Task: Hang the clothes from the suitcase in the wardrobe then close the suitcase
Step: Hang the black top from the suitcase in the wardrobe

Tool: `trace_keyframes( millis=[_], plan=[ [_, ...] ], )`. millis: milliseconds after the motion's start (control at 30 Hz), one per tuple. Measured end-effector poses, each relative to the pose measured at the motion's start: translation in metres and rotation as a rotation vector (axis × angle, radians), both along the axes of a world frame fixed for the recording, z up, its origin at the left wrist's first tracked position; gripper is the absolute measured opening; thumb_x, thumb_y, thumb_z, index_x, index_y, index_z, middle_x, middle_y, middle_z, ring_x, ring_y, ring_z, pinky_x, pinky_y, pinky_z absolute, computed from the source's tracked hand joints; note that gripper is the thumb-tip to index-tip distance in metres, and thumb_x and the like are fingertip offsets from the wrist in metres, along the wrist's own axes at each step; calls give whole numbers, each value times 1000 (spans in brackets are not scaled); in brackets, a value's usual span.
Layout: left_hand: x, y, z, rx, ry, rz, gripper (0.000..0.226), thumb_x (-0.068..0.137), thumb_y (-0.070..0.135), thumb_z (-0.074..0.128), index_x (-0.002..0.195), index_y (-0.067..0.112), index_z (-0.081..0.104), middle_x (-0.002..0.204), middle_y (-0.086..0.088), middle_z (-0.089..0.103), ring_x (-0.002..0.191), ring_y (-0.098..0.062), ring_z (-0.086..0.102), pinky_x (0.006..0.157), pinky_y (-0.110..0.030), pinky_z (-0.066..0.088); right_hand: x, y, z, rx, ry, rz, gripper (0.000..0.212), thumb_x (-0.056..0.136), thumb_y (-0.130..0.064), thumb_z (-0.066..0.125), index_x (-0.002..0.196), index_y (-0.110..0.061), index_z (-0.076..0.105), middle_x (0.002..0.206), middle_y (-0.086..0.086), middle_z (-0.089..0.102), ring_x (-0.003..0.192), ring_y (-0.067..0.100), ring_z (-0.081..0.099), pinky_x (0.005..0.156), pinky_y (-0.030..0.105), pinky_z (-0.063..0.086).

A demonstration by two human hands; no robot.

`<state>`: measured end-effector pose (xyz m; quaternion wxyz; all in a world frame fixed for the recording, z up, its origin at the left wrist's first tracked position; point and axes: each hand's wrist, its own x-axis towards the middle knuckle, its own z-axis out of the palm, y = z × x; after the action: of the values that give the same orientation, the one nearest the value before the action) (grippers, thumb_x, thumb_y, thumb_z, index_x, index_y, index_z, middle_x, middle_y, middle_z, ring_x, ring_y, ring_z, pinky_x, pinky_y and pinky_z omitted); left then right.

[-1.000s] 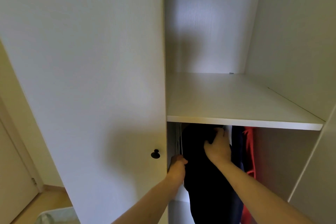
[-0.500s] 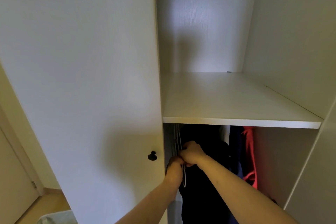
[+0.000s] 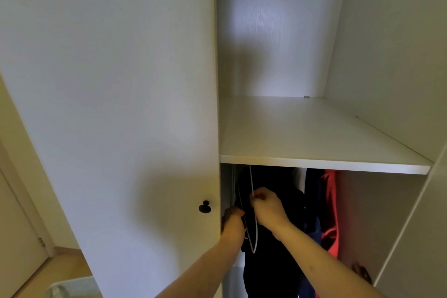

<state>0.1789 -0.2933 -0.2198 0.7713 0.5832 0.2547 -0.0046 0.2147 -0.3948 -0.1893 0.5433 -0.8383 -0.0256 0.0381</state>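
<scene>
I face the open white wardrobe (image 3: 326, 164). Under its shelf hang a dark garment (image 3: 273, 264), a navy one (image 3: 312, 191) and a red one (image 3: 330, 213). My right hand (image 3: 266, 205) pinches a white wire hanger (image 3: 254, 237) in front of the dark garment. Lower and to the left, my left hand (image 3: 232, 222) reaches in by the door edge, its fingers curled at the dark garment's side near more white hangers; what it grips is hidden. The hanging rail is out of sight behind the shelf. The suitcase is not in view.
The closed white wardrobe door (image 3: 121, 104) with a black knob (image 3: 204, 206) fills the left. A bare shelf (image 3: 302, 133) spans the upper compartment. A pale container (image 3: 70, 288) and wooden floor show at the bottom left, beside a room door (image 3: 17, 237).
My right hand left the top of the dark garment, came down and left, and now pinches a white hanger, lifting it slightly. My left hand stayed by the door edge.
</scene>
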Motion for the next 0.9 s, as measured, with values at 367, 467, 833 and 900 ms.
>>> trace_keyframes(
  millis=[367, 467, 833, 900],
  plan=[
    [-15, -5, 5, 234, -98, -59, 19, 100, 10, 45, 107, 14, 62, 108, -9, 69, 86, -15, 64, 57, -13, 44, -93, -46, -27, 48, 41, 106, 18, 93, -3, 58, 79, -14, 64, 59, 1, 63, 47, 5, 49, 53, 24, 39],
    [-35, -4, 12, 229, -212, -152, 30, 103, 8, 44, 122, 31, 44, 112, 20, 52, 107, -1, 50, 73, -4, 40, -115, -60, -32, 63, 92, 134, 29, 90, 3, 55, 71, -19, 61, 57, 3, 62, 44, 7, 44, 49, 22, 33],
    [-147, 81, -77, 625, -156, -609, 43, 102, 14, 47, 137, 38, 45, 143, 20, 46, 136, -4, 41, 107, -22, 41, -179, -67, -68, -55, 351, 243, 18, 83, 6, 47, 72, -9, 52, 58, 18, 66, 41, 24, 54, 40, 25, 39],
    [-162, 97, -89, 686, -65, -597, 41, 101, 16, 50, 137, 35, 46, 142, 18, 46, 133, -5, 44, 102, -21, 40, -187, -62, -73, -60, 447, 297, 15, 83, 6, 47, 75, -6, 51, 64, 22, 69, 46, 30, 61, 41, 26, 43]
  ],
)
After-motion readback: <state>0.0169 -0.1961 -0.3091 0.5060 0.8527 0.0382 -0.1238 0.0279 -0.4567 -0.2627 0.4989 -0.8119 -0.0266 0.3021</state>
